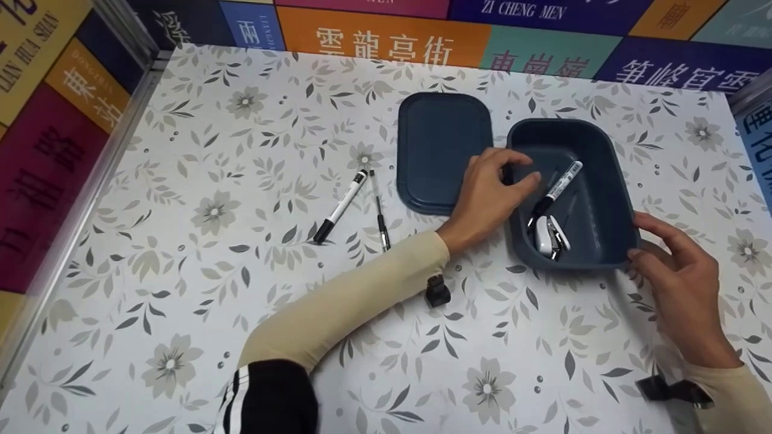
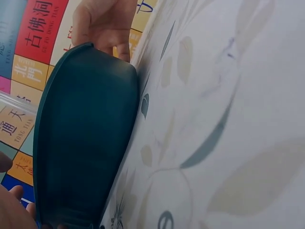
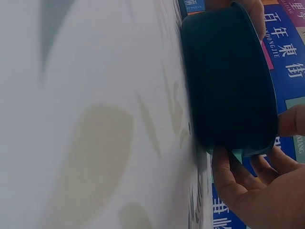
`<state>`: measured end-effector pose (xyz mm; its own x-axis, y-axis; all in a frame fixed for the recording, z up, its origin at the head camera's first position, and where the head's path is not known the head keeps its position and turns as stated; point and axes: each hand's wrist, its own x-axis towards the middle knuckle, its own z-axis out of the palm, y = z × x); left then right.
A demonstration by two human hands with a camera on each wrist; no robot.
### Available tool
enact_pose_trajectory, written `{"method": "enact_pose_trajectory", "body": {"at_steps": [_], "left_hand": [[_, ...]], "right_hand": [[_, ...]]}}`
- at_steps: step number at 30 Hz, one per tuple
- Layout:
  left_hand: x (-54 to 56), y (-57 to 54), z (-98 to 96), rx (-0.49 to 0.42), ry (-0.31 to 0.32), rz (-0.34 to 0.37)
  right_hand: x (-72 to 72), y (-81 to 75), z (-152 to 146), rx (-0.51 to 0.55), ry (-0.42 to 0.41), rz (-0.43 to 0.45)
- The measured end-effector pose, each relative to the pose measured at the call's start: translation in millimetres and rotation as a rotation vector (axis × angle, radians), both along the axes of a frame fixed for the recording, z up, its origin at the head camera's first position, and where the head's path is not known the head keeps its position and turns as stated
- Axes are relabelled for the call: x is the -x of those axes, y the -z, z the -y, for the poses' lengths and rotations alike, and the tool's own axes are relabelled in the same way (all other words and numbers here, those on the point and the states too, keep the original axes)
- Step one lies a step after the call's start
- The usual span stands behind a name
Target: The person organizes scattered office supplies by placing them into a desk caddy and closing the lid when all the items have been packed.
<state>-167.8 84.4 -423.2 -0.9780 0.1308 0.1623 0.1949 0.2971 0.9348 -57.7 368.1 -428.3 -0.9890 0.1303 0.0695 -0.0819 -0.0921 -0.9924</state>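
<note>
A dark blue plastic box stands uncovered at the right of the table. Inside it lie a white marker with a black cap and a small white-and-metal stapler. My left hand grips the box's left wall, thumb and index finger reaching over the rim. On the opposite side, my right hand holds the near right corner, its fingers against the outer wall in the right wrist view. The matching dark blue lid lies flat beside the box, partly behind my left hand.
Left of the lid, another white marker with a black end lies on the flower-patterned tabletop. Beside it is a slim dark pen, its near end meeting my left sleeve. Colourful panels with lettering border the table's far edge.
</note>
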Motion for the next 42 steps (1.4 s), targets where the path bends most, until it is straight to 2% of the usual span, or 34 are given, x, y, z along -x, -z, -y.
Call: {"method": "enact_pose_trajectory", "body": {"at_steps": [11, 18, 30, 37, 42], "left_hand": [[-9.4, -3.2, 15.0, -0.009, 0.021, 0.001], [-15.5, -6.0, 27.9, -0.024, 0.021, -0.015], [-24.2, -5.8, 51.3, -0.052, 0.023, -0.076], [-32.5, -4.1, 70.0, -0.064, 0.039, -0.078], [-33.9, -1.8, 80.8, -0.060, 0.031, -0.088]], "right_hand": [[-0.7, 2.9, -1.4, 0.038, -0.008, -0.004], [0.1, 1.0, -1.0, 0.017, 0.001, 0.009], [-1.0, 1.7, -1.2, 0.017, -0.002, 0.008], [-0.9, 2.2, -2.0, 0.004, -0.011, 0.013], [0.1, 2.8, -1.2, 0.008, 0.002, 0.014]]}}
